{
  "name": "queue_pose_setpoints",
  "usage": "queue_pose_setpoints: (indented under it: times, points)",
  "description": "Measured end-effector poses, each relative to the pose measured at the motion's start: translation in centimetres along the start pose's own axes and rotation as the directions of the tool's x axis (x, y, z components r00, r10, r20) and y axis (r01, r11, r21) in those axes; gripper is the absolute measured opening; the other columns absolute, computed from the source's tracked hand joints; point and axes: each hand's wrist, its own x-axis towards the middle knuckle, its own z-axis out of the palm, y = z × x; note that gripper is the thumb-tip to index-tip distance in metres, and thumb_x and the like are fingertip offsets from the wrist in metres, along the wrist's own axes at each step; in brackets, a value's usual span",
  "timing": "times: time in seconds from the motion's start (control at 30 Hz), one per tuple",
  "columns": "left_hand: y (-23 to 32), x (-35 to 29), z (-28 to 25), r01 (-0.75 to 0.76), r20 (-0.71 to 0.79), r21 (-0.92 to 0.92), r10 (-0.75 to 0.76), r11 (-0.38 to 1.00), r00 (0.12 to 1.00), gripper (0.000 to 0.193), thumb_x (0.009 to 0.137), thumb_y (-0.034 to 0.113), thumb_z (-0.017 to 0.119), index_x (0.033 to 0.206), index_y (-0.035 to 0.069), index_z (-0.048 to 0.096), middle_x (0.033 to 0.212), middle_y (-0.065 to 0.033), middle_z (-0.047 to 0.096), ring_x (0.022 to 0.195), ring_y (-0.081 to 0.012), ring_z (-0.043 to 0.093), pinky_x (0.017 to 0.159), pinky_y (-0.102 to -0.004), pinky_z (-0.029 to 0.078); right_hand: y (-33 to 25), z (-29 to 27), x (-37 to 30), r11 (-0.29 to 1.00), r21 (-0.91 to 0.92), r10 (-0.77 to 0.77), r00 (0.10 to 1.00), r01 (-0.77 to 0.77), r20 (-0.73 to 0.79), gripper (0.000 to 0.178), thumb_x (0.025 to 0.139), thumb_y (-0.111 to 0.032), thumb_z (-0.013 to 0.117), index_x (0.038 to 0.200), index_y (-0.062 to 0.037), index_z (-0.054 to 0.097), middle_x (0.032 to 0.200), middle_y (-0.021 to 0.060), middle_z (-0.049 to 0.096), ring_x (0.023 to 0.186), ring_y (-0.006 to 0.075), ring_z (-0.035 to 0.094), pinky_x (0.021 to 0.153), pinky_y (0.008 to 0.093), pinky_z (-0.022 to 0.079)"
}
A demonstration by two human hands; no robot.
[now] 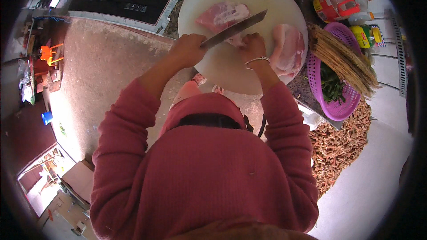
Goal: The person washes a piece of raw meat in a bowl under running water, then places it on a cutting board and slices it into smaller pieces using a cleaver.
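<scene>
On a round white cutting board [213,69] lie two pieces of raw meat. My left hand [189,51] is wrapped round the handle of a cleaver [235,29], whose long dark blade slants up to the right across the nearer part of the left piece of pink meat [222,14]. Just below the blade, my right hand [253,46] is closed on the near end of that piece, with a bracelet round the wrist. The fingertips are partly hidden. To the right of this hand rests a thicker slab of meat with pale skin [287,51], touched by neither hand.
A black cooktop [129,0] adjoins the board at upper left. Right of it stands a purple basket [315,69] with leafy greens [332,84] and a straw brush [347,58] across it. Plastic bottles [340,4] stand behind. Corncobs [340,146] are heaped below.
</scene>
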Motion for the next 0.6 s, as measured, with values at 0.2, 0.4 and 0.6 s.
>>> queue_pose_setpoints:
  times: [0.2, 0.4, 0.6]
  points:
    - [-1.0, -1.1, -1.0, 0.01, -0.005, -0.03, -0.01, 0.999, 1.0, 0.02, 0.071, 0.019, 0.053, 0.077, 0.0, 0.055, 0.066, -0.0183, 0.054, 0.061, -0.0285, 0.054, 0.056, -0.0353, 0.039, -0.2, -1.2, -1.6, 0.01, 0.91, 0.213, 0.89, -0.414, 0.403, 0.011, 0.067, -0.003, 0.053, 0.073, -0.0013, 0.044, 0.067, 0.0107, 0.051, 0.054, 0.0214, 0.052, 0.048, 0.0275, 0.042]
    - [0.5, -2.7, -1.2, 0.068, 0.001, -0.045, -0.068, 0.997, 0.998, 0.02, 0.072, 0.018, 0.052, 0.079, 0.0, 0.054, 0.066, -0.0196, 0.053, 0.062, -0.0308, 0.054, 0.057, -0.0361, 0.039, -1.5, -1.9, -3.3, -0.247, 0.843, 0.255, 0.807, -0.478, 0.532, 0.013, 0.069, -0.002, 0.052, 0.078, -0.0011, 0.043, 0.071, 0.0136, 0.052, 0.054, 0.0211, 0.052, 0.047, 0.0291, 0.042]
    - [1.5, -4.8, -0.8, -0.001, -0.061, -0.012, 0.0, 1.0, 0.998, 0.019, 0.073, 0.018, 0.051, 0.079, -0.001, 0.052, 0.065, -0.0208, 0.052, 0.063, -0.0358, 0.052, 0.056, -0.0377, 0.039, -1.1, -1.8, -3.8, -0.03, 0.836, 0.227, 0.81, -0.548, 0.54, 0.022, 0.073, -0.008, 0.048, 0.093, 0.0005, 0.047, 0.067, 0.0122, 0.053, 0.056, 0.0193, 0.053, 0.047, 0.0279, 0.042]
